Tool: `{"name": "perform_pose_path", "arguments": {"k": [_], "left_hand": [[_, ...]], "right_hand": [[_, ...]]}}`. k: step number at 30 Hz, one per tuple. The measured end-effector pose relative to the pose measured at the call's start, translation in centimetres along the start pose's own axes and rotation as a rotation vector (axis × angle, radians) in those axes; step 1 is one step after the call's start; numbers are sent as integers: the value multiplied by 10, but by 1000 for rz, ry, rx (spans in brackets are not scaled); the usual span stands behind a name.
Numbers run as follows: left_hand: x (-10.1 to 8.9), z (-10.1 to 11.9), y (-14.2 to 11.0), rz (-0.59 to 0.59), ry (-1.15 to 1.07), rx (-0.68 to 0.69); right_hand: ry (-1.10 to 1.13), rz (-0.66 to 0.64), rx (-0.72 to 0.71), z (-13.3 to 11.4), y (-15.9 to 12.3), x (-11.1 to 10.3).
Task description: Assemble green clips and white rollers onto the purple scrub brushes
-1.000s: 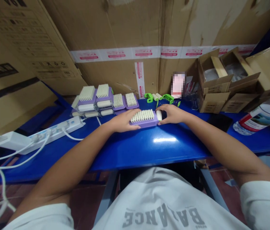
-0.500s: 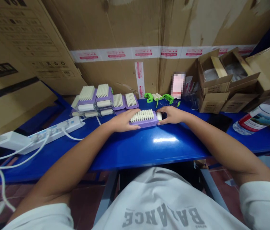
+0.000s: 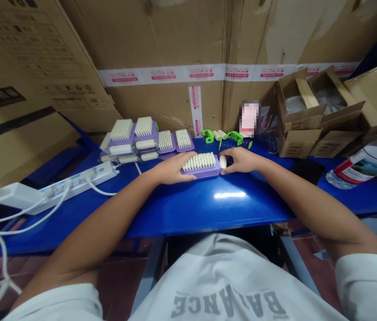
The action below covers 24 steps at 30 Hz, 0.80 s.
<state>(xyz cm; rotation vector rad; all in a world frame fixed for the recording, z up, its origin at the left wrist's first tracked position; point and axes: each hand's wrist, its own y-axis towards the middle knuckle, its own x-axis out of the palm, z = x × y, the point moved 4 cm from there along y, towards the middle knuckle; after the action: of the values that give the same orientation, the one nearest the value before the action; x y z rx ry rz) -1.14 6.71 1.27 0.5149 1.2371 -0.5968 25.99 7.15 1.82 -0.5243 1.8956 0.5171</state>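
Note:
A purple brush (image 3: pixel 201 165) with white bristles lies on the blue table (image 3: pixel 208 205) in front of me. My left hand (image 3: pixel 171 169) is curled round its left end and holds it down. My right hand (image 3: pixel 240 160) pinches a small white roller (image 3: pixel 223 161) against the brush's right end. Further back on the left stand several more purple brushes (image 3: pixel 148 138), some stacked in two layers. Green handles and white rollers (image 3: pixel 223 136) lie just behind my right hand.
Large cardboard boxes (image 3: pixel 175 58) wall the back and left. Small open cartons (image 3: pixel 305 120) stand at the right, with a plastic bottle (image 3: pixel 365 165) lying near them. A white power strip (image 3: pixel 71 185) and cables lie at the left. A black phone (image 3: pixel 307 169) rests by my right forearm.
Almost nothing moved. My right hand has pressed the white roller a little closer against the brush's right end; my left hand has stayed on the brush.

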Motion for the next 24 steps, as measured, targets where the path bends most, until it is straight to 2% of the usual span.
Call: {"name": "perform_pose_path", "arguments": {"k": [4,12,19,24], "left_hand": [[1,-2,0,-4,9,-7],[2,-3,0,10,4,6],[1,-2,0,3,-2,3],[1,-1,0,0,-9,7]], "right_hand": [[-7,-32,-7,1,1,1],[10,37,7,-2,1,0],[50,-31,67,1,0,0],[76,-29,72,2,-1,-1]]}}
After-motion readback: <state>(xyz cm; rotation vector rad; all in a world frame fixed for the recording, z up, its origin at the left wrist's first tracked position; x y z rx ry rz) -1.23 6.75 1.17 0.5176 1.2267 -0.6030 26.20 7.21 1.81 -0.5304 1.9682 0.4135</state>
